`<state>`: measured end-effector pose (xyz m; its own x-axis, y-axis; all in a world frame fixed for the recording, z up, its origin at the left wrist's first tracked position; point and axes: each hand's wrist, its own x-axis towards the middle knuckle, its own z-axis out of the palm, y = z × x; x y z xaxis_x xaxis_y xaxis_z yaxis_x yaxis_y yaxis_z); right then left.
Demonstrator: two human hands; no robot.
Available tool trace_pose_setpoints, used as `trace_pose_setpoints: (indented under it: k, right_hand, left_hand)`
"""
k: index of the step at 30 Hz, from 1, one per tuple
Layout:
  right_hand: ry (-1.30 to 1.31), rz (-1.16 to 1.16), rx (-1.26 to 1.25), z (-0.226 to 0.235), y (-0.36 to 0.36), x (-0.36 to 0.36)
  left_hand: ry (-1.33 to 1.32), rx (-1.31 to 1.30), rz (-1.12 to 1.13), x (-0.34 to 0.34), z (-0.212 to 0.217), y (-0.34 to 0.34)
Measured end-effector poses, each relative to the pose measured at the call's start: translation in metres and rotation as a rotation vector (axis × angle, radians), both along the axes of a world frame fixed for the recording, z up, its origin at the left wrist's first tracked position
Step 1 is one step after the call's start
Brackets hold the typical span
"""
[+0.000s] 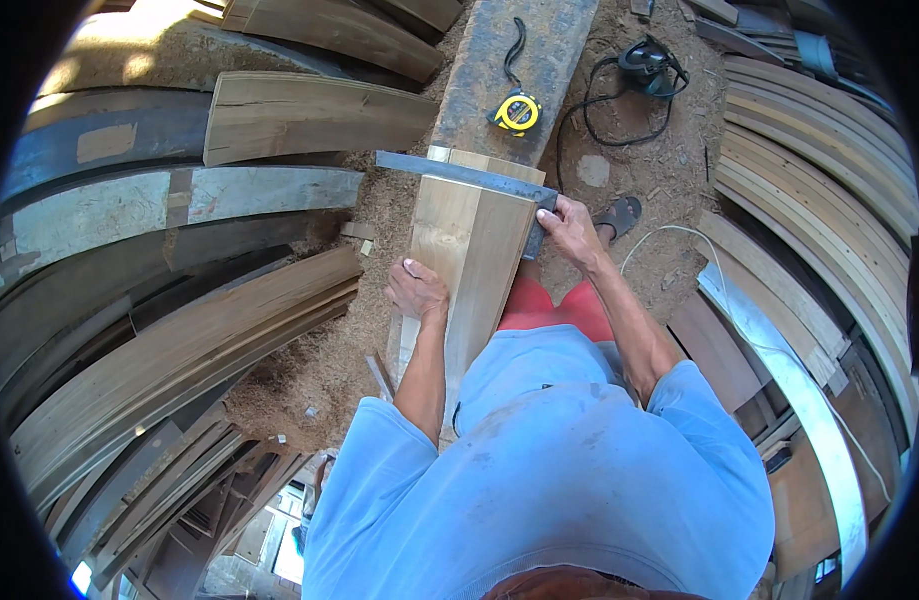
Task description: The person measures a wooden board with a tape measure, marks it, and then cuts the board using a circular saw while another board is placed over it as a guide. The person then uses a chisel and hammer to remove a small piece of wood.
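Note:
A pale wooden board (459, 260) lies lengthwise in front of me on a bench. It looks made of strips of differing tone, with another piece showing past its far end. Across that end rests the grey metal blade of a carpenter's square (459, 174), sticking out past the board on the left. My right hand (571, 234) is closed on the square's stock at the board's right edge, thumb on top. Lower down, my left hand (417, 288) grips the board's left edge with curled fingers, some of them hidden.
Beyond the board, a yellow and black tape measure (517, 113) sits on the worn bench top (479, 60). A dark power tool (647, 65) with a looped cord stands on the sawdust-strewn floor. Planks (179, 350) are stacked at left, more boards (819, 160) at right.

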<state>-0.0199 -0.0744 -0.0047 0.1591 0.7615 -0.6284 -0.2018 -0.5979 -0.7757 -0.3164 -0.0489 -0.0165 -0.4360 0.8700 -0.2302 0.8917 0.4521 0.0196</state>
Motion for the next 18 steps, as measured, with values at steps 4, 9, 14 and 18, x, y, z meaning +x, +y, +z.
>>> trace_pose_setpoints:
  k: [4, 9, 14, 18]
  right_hand:
    - [0.041, 0.0, -0.027, 0.005, 0.003, -0.001]
    - [0.093, -0.012, -0.047, 0.0, 0.002, -0.001]
    - [0.058, 0.001, -0.056, -0.005, 0.0, 0.002]
    - [0.08, -0.003, -0.08, -0.006, 0.0, 0.002]
  left_hand:
    - [-0.013, 0.002, 0.001, -0.001, -0.001, 0.0]
    - [-0.03, 0.085, -0.037, -0.007, -0.009, -0.003]
    - [-0.03, 0.03, -0.015, 0.003, 0.004, 0.002]
    - [-0.029, 0.021, -0.013, 0.002, 0.006, 0.001]
